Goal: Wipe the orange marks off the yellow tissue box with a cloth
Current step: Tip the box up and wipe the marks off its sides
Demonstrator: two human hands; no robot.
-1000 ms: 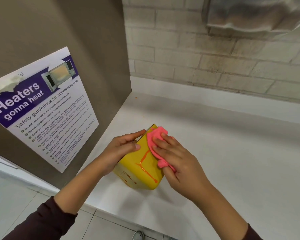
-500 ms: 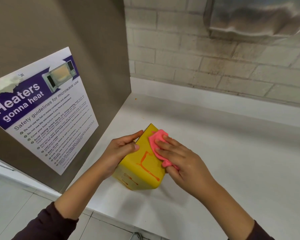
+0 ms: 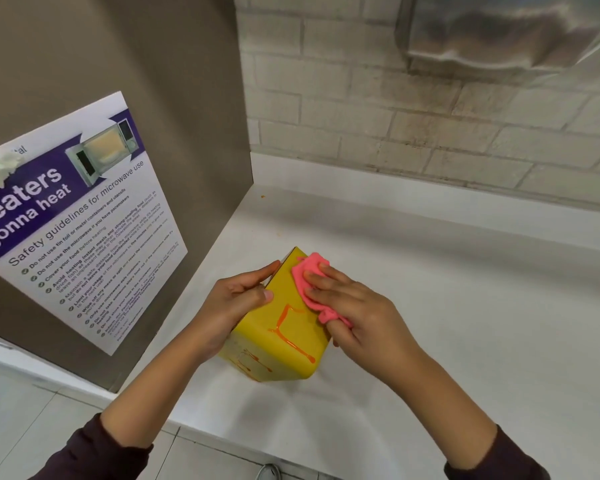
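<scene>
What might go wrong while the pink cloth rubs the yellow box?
1. The orange marks look wet, so the pink cloth under the right hand may smear them over the yellow tissue box instead of lifting them.
2. The box looks tipped, steadied only by the left hand; a hard rub might make it slip.
3. Marks on its lower side could rub onto the white counter.

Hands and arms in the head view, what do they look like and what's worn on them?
Both are bare, no gloves: the left hand and the right hand. Forearms are uncovered up to dark maroon-brown sleeves, the left sleeve and the right sleeve, bunched near the elbows. No watch or bracelet shows.
</scene>
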